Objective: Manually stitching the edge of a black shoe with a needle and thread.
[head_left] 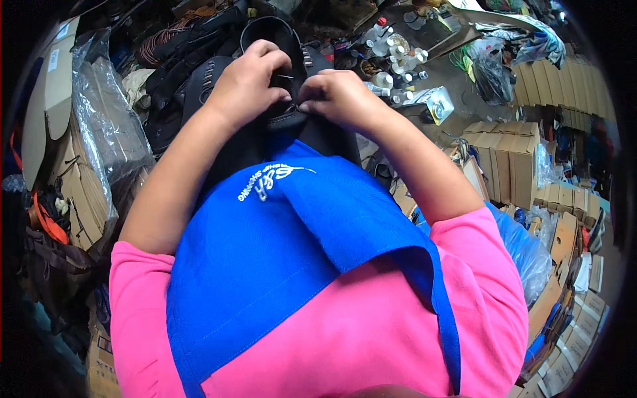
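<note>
A black shoe [294, 41] rests in front of my lap, its rounded opening turned up. My left hand [251, 83] is curled over the shoe's left side, thumb and fingers bent toward its edge. From the right, my right hand [340, 98] pinches at the shoe's edge with thumb and forefinger. Between the two hands runs a thin bright line, like a needle or thread, too fine to tell. Pale stitches show on black pieces beside the shoe. A blue apron [265, 245] covers my lap below.
Several small bottles [398, 56] stand on the far right, near a clear plastic container [438, 105]. Stacked cardboard boxes [504, 159] are to the right. At the left are flattened cardboard [83, 179] and clear plastic wrap [109, 106]. Coiled brown cord [162, 43] lies far left.
</note>
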Motion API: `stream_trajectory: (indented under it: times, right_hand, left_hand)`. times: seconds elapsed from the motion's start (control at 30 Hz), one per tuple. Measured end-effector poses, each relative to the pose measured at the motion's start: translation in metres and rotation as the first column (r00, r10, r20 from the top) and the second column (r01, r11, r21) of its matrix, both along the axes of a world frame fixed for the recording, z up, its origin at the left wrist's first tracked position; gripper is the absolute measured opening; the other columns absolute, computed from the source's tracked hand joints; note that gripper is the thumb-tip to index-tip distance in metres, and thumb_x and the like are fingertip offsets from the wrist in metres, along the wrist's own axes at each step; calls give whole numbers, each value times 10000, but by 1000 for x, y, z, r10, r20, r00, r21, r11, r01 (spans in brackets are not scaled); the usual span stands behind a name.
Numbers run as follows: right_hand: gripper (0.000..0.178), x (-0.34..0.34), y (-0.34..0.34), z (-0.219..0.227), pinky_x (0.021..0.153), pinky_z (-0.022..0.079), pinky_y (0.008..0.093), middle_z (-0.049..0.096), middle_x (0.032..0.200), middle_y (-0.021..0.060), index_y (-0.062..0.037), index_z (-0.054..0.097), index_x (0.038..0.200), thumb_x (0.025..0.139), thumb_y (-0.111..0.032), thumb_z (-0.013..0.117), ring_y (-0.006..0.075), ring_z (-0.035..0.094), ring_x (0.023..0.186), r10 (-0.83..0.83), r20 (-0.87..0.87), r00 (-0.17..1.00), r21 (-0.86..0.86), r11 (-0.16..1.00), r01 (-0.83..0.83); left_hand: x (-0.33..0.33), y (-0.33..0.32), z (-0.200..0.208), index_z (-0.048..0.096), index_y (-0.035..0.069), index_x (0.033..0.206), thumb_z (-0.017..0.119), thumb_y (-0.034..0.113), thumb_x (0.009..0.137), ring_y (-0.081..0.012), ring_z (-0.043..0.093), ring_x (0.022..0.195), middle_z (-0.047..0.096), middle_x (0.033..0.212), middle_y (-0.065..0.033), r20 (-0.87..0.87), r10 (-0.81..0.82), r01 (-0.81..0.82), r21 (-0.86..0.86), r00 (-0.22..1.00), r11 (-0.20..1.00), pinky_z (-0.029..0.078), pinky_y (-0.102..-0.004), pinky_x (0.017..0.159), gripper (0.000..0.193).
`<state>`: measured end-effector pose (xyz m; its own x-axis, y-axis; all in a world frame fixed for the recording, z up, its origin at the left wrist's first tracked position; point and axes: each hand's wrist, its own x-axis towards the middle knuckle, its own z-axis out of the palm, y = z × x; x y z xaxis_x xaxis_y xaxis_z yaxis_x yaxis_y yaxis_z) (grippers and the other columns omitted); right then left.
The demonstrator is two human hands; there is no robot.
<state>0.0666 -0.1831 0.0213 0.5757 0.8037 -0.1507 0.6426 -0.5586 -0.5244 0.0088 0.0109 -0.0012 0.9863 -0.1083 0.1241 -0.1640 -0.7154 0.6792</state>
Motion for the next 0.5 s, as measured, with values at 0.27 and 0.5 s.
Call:
stream_trajectory:
  times: [0.27,0.5]
  right_hand:
    - [236,10,-53,-10,644,411,228,581,743,-32,-49,663,833,857,-283,689,55,497,686,-177,-822,541,130,866,482]
    - [281,32,-98,-11,785,449,263,615,850,-16,-44,605,1073,906,-269,624,103,550,834,106,-933,345,330,639,695]
  left_hand:
    - [-87,30,27,610,-1,1044,687,83,799,-217,624,807,645,857,-115,-313,-6,-21,-84,950,996,498,-320,755,270]
    - [-81,98,37,590,0,793,605,238,904,-104,532,859,580,918,-48,-438,160,-179,-1,884,984,427,-276,788,263]
